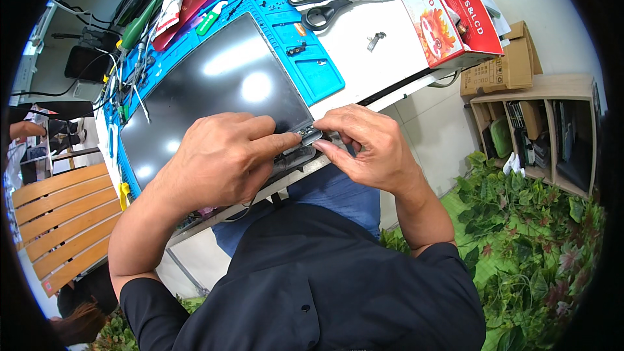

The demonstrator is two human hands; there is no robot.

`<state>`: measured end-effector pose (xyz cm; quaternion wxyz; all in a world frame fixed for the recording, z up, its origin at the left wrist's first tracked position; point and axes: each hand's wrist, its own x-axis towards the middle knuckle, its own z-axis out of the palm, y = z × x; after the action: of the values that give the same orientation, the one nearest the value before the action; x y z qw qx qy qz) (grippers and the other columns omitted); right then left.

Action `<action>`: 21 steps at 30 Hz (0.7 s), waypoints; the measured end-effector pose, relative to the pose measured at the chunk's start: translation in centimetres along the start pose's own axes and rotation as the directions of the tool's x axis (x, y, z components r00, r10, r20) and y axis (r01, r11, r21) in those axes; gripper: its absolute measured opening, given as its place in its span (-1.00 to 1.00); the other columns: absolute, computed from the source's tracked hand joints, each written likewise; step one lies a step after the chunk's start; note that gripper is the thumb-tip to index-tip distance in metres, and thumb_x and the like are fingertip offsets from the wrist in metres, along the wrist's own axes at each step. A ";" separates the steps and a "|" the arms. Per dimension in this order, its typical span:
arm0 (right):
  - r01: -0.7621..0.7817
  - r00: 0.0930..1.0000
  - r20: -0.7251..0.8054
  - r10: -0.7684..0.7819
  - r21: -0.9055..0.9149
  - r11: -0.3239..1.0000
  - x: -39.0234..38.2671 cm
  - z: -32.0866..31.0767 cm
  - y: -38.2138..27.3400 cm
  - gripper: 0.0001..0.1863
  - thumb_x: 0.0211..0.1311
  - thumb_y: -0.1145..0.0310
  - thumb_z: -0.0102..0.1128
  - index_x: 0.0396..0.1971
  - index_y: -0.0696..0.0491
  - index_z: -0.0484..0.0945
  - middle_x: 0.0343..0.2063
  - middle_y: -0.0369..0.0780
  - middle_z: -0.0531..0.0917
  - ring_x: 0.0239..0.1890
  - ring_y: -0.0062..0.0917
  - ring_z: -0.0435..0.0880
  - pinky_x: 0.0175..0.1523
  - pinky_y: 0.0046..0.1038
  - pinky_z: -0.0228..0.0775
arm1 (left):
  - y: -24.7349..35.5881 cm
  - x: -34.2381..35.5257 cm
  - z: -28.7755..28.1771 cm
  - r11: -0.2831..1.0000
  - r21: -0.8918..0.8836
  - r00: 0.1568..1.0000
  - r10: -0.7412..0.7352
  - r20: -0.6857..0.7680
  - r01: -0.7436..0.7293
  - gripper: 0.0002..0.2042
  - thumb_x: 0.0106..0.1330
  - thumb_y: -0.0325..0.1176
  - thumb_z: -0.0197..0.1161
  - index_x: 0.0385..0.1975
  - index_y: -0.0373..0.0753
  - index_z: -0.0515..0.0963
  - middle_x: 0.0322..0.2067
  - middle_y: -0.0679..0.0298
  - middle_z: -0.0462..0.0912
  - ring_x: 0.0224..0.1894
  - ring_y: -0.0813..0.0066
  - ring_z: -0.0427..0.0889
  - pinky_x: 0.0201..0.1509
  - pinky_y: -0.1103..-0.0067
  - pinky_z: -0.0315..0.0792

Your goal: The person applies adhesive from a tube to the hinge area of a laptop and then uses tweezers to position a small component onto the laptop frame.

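Observation:
A dark, glossy flat screen panel lies on a blue repair mat and reaches the table's near edge. By its near right corner sits a small metal bracket, partly covered by fingers. My right hand pinches the bracket between thumb and forefinger from the right. From the left, my left hand presses its outstretched forefinger against the bracket, the other fingers curled under. Its thumb is hidden. Farther back on the white tabletop rests another small dark metal piece.
Black-handled scissors lie beyond the mat, left of a red and white box. Cables, a green-handled tool and small parts crowd the mat's far left. A wooden slatted seat stands left, a shelf right.

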<state>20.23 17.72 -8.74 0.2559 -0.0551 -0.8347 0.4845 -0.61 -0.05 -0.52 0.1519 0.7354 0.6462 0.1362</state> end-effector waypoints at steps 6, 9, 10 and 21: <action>0.042 0.999 -0.030 -0.042 0.009 0.999 -0.3 0.3 0.9 -0.63 0.16 0.60 0.68 -0.02 0.14 0.81 -0.17 -0.17 0.84 -0.45 -0.59 0.60 -0.39 -0.52 0.46 | -0.9 0.0 0.3 0.999 0.021 0.999 0.036 -0.009 -0.036 -0.38 0.05 -0.55 0.42 0.22 -0.04 0.81 -0.49 0.28 0.42 -0.43 0.19 0.55 -0.33 0.27 0.45; 0.043 0.999 -0.031 -0.042 0.014 0.999 -0.3 0.4 1.0 -0.63 0.16 0.60 0.68 -0.02 0.14 0.81 -0.17 -0.17 0.84 -0.45 -0.60 0.61 -0.39 -0.53 0.46 | -1.1 -0.3 0.7 0.999 0.035 0.999 0.042 -0.024 -0.042 -0.36 0.04 -0.55 0.42 0.24 0.00 0.81 -0.49 0.29 0.41 -0.44 0.21 0.53 -0.35 0.28 0.45; 0.042 0.999 -0.029 -0.042 0.016 0.999 -0.3 0.4 1.0 -0.63 0.16 0.60 0.68 -0.02 0.14 0.81 -0.17 -0.18 0.84 -0.45 -0.60 0.61 -0.39 -0.53 0.46 | -1.0 -0.3 0.7 0.998 0.042 0.999 0.044 -0.028 -0.043 -0.36 0.04 -0.55 0.43 0.24 0.00 0.81 -0.49 0.30 0.41 -0.45 0.22 0.53 -0.36 0.28 0.45; 0.028 0.999 -0.024 -0.028 0.008 1.000 -0.3 0.3 0.8 -0.64 0.16 0.60 0.68 -0.02 0.14 0.81 -0.17 -0.19 0.84 -0.46 -0.63 0.60 -0.42 -0.55 0.44 | -1.5 0.4 0.5 0.987 0.123 0.994 0.107 -0.014 -0.104 -0.41 0.07 -0.49 0.52 0.20 0.04 0.84 -0.50 0.35 0.41 -0.47 0.29 0.51 -0.38 0.33 0.44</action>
<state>20.20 17.80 -9.70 0.2729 -0.0481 -0.8303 0.4835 -1.75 0.46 -1.59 0.0924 0.7750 0.6150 0.1119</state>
